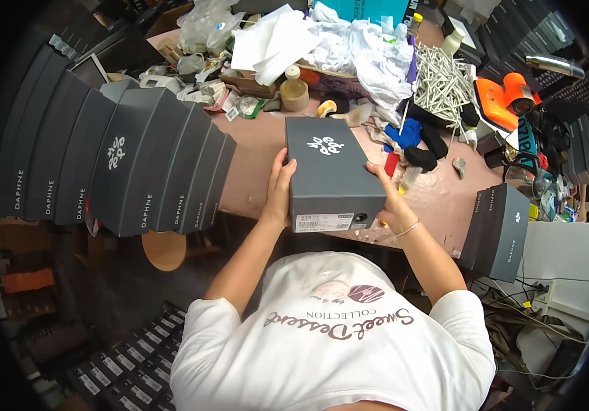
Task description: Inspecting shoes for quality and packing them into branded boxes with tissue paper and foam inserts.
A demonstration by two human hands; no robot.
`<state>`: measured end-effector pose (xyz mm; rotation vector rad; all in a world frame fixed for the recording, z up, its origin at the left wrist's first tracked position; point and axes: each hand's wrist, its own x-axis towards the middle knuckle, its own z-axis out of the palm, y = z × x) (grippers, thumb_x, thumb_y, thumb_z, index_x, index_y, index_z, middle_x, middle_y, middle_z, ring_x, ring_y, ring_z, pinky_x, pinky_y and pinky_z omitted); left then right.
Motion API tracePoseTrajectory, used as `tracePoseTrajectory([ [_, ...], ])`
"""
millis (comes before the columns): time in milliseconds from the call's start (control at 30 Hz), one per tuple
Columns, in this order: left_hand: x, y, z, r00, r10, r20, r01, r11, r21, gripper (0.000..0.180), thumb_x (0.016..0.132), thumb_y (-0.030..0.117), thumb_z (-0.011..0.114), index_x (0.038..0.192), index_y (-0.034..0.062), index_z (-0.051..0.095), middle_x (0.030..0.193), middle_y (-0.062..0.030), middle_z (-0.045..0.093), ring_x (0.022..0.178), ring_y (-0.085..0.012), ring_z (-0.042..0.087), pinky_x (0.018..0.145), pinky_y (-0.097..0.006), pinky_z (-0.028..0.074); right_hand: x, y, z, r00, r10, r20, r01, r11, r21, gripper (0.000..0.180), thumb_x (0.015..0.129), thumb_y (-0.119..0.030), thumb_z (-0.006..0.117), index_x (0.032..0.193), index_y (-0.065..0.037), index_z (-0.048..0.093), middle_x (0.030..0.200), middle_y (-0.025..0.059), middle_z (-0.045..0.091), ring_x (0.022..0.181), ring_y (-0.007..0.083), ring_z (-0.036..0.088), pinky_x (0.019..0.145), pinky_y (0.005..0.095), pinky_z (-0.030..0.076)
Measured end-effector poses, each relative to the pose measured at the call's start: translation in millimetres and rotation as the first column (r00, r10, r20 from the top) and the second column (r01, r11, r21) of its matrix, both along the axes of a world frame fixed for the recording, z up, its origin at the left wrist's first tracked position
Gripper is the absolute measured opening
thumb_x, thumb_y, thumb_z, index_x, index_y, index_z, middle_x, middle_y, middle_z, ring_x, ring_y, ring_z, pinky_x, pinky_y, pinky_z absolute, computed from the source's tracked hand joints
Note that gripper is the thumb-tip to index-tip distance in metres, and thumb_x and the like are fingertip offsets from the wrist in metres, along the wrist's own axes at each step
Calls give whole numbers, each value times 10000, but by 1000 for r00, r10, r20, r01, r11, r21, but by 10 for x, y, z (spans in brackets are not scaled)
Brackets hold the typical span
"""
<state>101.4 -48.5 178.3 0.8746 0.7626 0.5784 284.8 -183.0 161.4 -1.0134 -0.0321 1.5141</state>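
A dark grey lidded shoe box [330, 171] with a white emblem on its lid and a white label on its near end sits at the front edge of a pink worktable [260, 147]. My left hand [280, 190] presses flat against the box's left side. My right hand [391, 198], with a thin bracelet at the wrist, grips the box's right side. Both hands hold the box between them.
A tall stack of matching grey boxes [137, 161] rises at the left. Two more stand at the right table corner [501, 229]. The back of the table is piled with white paper [349, 41], white sticks [445, 82], a bottle [294, 85], and an orange tool [507, 99]. More boxes lie on the floor [130, 370].
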Motion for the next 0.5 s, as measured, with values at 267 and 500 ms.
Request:
tracePoseTrajectory([
  [267,-17,283,-1395,829,-395,-396,245,893,-377,541,819,423,686,1221,90,541,1115,-50,574,1052,-164,518,871,-331,421,44,-86,-1399,688,151,710,127,938,-323,472,891,-336,611,1204,7,524,1044,54,602,905,157,581,787,298,486],
  [500,-217,812,-1030,783,-524,-336,516,848,-120,393,876,399,640,1109,84,600,1018,-25,611,956,-118,533,822,-295,409,244,-82,-289,990,-75,115,79,996,-30,524,885,-272,645,1300,-36,429,992,62,623,856,156,611,767,336,500],
])
